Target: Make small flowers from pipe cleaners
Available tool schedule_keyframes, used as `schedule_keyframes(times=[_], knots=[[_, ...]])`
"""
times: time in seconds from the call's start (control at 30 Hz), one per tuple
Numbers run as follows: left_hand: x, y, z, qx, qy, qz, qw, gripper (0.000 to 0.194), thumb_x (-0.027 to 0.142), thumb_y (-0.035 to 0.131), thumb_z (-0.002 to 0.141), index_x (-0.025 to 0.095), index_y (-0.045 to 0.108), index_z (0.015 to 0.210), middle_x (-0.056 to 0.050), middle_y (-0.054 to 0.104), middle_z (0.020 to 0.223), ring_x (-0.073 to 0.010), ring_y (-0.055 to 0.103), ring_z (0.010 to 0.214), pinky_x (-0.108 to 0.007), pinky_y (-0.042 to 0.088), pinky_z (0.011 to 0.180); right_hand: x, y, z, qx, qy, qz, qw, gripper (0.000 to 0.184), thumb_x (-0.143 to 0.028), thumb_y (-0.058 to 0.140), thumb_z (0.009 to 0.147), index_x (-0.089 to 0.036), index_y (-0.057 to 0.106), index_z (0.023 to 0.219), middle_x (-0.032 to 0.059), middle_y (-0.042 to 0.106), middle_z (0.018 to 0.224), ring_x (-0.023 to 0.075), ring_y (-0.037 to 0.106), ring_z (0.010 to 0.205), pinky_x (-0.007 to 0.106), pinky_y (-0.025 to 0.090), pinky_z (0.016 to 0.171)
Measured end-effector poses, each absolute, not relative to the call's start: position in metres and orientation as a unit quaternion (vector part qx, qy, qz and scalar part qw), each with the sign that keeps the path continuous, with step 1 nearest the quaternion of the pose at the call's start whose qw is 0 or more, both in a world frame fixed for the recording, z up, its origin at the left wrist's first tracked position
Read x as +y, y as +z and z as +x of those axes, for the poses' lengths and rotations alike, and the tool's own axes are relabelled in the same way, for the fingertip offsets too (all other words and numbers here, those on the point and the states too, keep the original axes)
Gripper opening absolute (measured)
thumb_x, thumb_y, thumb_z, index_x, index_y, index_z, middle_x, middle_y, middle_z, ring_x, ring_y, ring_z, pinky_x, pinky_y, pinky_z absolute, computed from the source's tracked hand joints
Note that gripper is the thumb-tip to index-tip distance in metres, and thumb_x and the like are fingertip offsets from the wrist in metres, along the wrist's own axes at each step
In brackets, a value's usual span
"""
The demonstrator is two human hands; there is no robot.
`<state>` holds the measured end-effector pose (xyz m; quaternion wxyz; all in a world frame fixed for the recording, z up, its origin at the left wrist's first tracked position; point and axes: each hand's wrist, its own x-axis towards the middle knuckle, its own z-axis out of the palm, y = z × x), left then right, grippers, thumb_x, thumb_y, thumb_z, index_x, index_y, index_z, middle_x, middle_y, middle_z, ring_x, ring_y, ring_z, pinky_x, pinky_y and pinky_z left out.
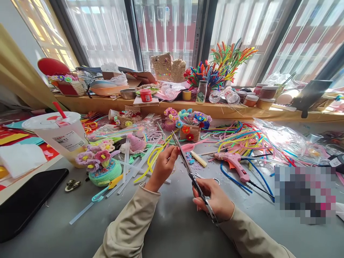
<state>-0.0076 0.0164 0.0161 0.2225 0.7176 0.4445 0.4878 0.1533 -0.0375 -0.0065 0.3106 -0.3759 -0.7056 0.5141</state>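
My right hand [213, 199] is wrapped round the handles of a pair of dark scissors [193, 176], whose blades point up and away, toward my left hand. Fingers closed in a pinch, my left hand [163, 166] holds the end of a pink pipe cleaner [189, 147] beside the blades. The pink piece looks folded or looped and trails off to the right behind the scissors. Whether the blades touch it I cannot tell. Just behind lie a glue stick [199, 159] and small pink and blue scraps.
A pink glue gun [234, 163] lies to the right, near heaped pipe cleaners [242, 139]. On the left stand a drink cup [60, 134], a green flower pot ornament [104, 173] and a black phone [29, 200]. A twine-wrapped flower basket [189, 133] sits behind my hands.
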Motion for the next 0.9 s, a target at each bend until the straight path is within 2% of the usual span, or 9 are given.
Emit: schedule_keyframes(times=[0.23,0.33,0.67,0.9], knots=[[0.019,0.014,-0.009,0.451,0.499,0.703,0.23,0.029,0.031,0.029,0.08,0.017,0.038,0.056,0.004,0.035,0.052,-0.0083,0.034,0.049,-0.021,0.029,0.049,-0.039,-0.006,0.153,-0.717,0.497,-0.384,0.302,0.038,-0.05,0.055,0.059,-0.017,0.037,0.056,-0.0045,0.038,0.048,0.0075,0.037,0.046,0.019,0.032,0.045],[0.018,0.015,-0.01,0.478,0.487,0.706,0.193,0.03,0.031,0.029,0.08,0.017,0.041,0.057,0.003,0.04,0.054,-0.009,0.038,0.051,-0.021,0.03,0.051,-0.04,-0.004,0.153,-0.728,0.477,-0.392,0.299,0.037,-0.049,0.054,0.061,-0.016,0.037,0.056,-0.004,0.037,0.05,0.0078,0.037,0.048,0.019,0.032,0.046],[0.015,0.011,-0.007,0.51,0.487,0.703,0.088,0.024,0.026,0.031,0.081,0.019,0.038,0.059,0.003,0.042,0.053,-0.01,0.04,0.05,-0.022,0.03,0.051,-0.042,-0.008,0.151,-0.75,0.427,-0.408,0.298,0.032,-0.042,0.054,0.064,-0.016,0.037,0.057,-0.0047,0.034,0.054,0.0065,0.028,0.051,0.018,0.026,0.045],[0.015,0.012,-0.005,0.506,0.52,0.679,0.111,0.025,0.029,0.031,0.08,0.019,0.037,0.059,0.004,0.04,0.052,-0.0088,0.038,0.047,-0.02,0.03,0.049,-0.045,0.006,0.15,-0.727,0.469,-0.415,0.281,0.035,-0.05,0.051,0.062,-0.017,0.039,0.06,-0.0025,0.04,0.062,0.0097,0.036,0.058,0.021,0.033,0.052]])
